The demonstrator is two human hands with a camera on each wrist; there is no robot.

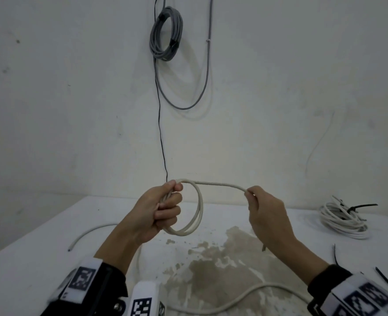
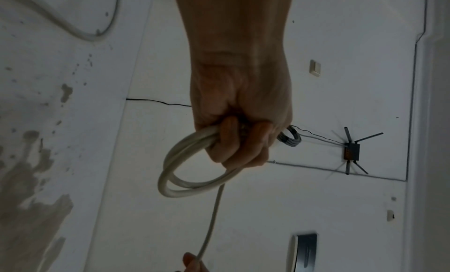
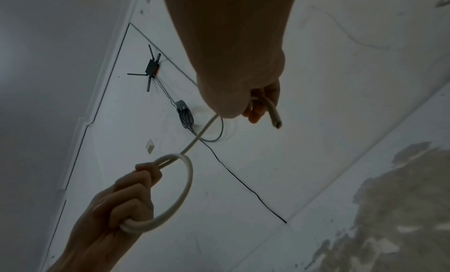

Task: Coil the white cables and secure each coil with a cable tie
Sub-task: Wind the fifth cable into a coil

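My left hand (image 1: 165, 207) grips a small coil of white cable (image 1: 198, 215) above the table, fingers curled round its loops; the coil (image 2: 175, 180) hangs below the fist (image 2: 241, 141). A straight run of the same cable (image 1: 220, 184) leads right to my right hand (image 1: 254, 201), which pinches it near its free end. The cut end (image 3: 276, 122) sticks out past the right hand's fingers (image 3: 255, 110). The left hand (image 3: 136, 191) and coil (image 3: 185, 189) also show in the right wrist view.
A finished white coil (image 1: 343, 221) with a black cable tie (image 1: 361, 206) lies at the table's right. Loose black ties (image 1: 335, 254) lie near the right edge. Another white cable (image 1: 90, 231) lies left, one more (image 1: 245, 295) near me. A grey coil (image 1: 165, 34) hangs on the wall.
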